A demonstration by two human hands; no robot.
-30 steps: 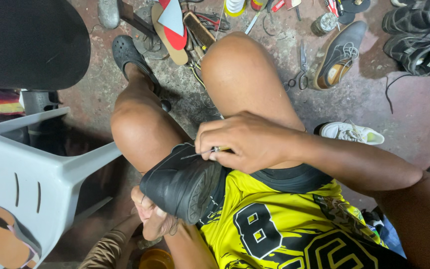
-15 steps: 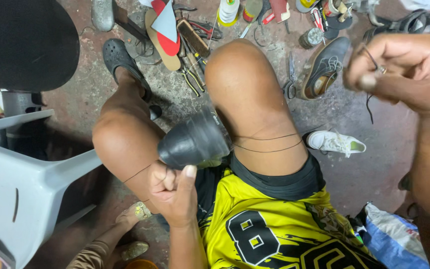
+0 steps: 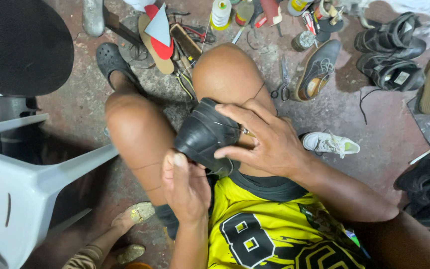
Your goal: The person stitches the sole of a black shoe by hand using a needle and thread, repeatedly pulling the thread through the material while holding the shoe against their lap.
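Note:
A black leather shoe rests between my knees, toe pointing up and away. My left hand grips it from below, thumb pressed on its near side. My right hand lies over the shoe's right side, fingers spread across the leather, with a thin needle-like tool pinched between thumb and fingers. A thin thread runs across my right knee and another line crosses my left thigh.
A grey plastic chair stands at left under a black round seat. On the concrete floor ahead lie scissors, a thread spool, soles, a grey shoe, black sandals and a white sneaker. Another person's foot shows below.
My right hand, raised far to the right half a second ago pulling thread, has come back down onto the shoe. The shoe has turned and sits higher between my knees.

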